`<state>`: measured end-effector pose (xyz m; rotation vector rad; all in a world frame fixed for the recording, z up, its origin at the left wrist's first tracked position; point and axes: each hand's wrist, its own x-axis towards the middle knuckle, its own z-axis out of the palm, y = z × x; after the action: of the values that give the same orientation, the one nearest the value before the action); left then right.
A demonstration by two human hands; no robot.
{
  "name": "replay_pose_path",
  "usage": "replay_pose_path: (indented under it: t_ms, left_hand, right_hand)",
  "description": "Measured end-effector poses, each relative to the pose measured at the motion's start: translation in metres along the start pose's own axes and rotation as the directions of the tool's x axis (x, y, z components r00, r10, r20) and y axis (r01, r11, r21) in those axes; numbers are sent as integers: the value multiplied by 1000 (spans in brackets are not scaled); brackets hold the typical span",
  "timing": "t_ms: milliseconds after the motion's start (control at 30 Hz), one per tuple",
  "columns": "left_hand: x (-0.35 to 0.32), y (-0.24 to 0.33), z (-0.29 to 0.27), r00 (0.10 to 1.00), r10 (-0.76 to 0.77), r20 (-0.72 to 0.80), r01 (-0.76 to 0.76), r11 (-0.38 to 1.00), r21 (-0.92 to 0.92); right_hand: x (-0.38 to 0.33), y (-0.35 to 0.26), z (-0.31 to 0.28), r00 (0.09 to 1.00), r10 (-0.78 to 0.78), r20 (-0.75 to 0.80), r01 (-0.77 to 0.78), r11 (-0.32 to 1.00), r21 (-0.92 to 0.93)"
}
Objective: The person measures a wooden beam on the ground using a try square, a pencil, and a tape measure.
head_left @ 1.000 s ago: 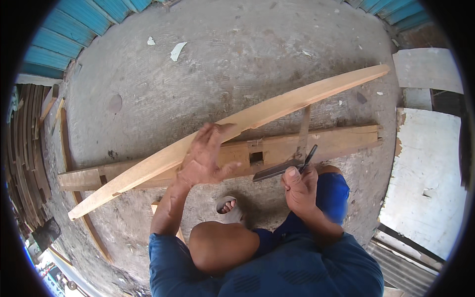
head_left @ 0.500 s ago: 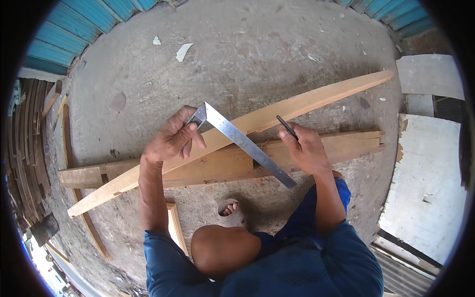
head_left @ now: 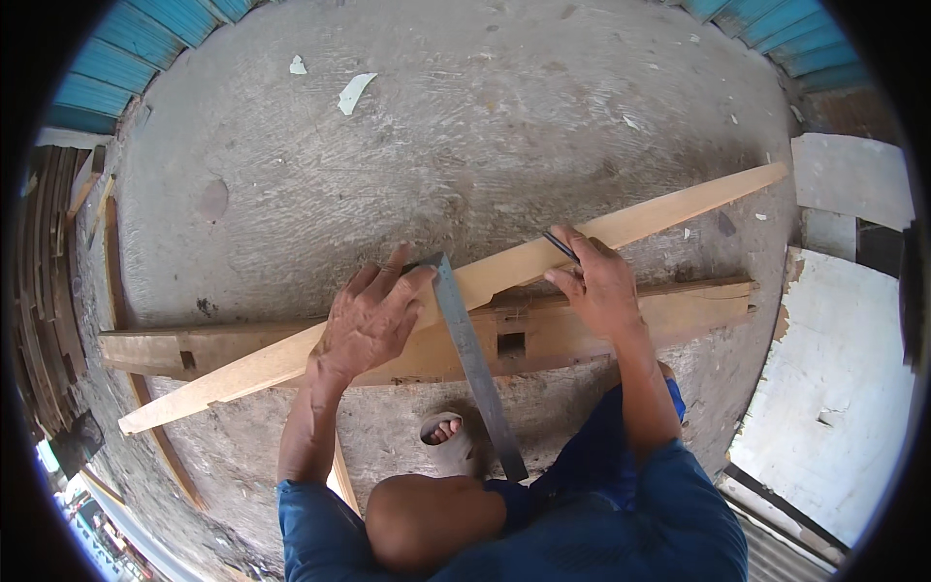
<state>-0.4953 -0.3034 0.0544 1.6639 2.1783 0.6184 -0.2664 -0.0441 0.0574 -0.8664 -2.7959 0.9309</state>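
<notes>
Metal square [head_left: 475, 359] lies across long plank [head_left: 543, 257] on thick beam [head_left: 543, 335]. Left hand [head_left: 373, 315] flat, fingers spread, pressing square down. Right hand [head_left: 601, 286] pinches pencil [head_left: 561, 244] on plank.

Near the middle of the frame the left hand [head_left: 373, 320] presses flat on the head of a metal try square [head_left: 472, 361], whose blade runs down toward the lower centre across a pale wooden plank [head_left: 669, 209] slanting from lower left to upper right. The right hand [head_left: 601, 286], just right of centre, holds a dark pencil [head_left: 561, 244] against that plank. Beneath it a thicker notched timber beam [head_left: 698, 310] lies on the grey concrete floor [head_left: 485, 116].
</notes>
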Motion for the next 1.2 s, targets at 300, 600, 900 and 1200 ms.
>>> replay_pose_path:
  t_ms: [300, 600, 900, 1200]
  left_hand:
    - [-12, 20, -7, 995, 62, 75, -73, 985, 157]
    - [-3, 37, 2, 998, 63, 24, -65, 994, 85]
    - [5, 43, 8, 996, 86, 34, -90, 987, 134]
    - [8, 45, 7, 990, 85, 116, -102, 983, 154]
  right_hand:
    - [-14, -7, 0, 998, 54, -19, -51, 991, 124]
    - [-21, -10, 0, 993, 114, 18, -115, 972, 207]
    - [-22, -4, 2, 996, 91, -1, -88, 970, 226]
    - [-24, -3, 2, 997, 82, 6, -81, 972, 222]
